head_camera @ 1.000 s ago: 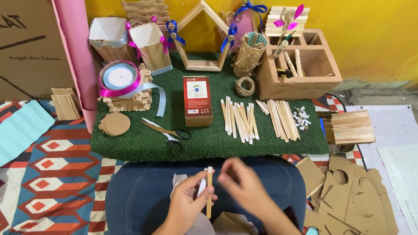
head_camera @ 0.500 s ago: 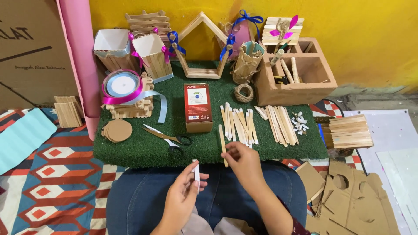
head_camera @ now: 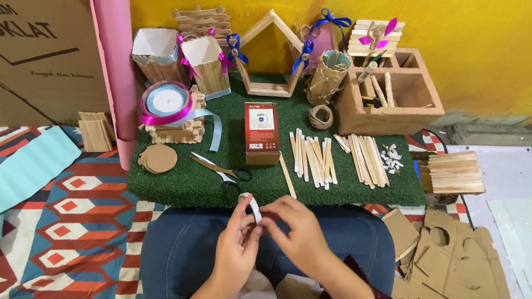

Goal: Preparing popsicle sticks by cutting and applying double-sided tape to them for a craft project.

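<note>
I see my left hand pinching a small white glue tube between thumb and fingertips, the tube tilted with its top toward 11 o'clock, over my lap just below the green turf mat; my right hand comes in from 3 o'clock, its fingertips curled and touching the tube's lower end, though I cannot tell whether they grip it; at 12 o'clock, on the mat, lie a single craft stick, scissors and a red box; loose sticks sit at 1 o'clock.
</note>
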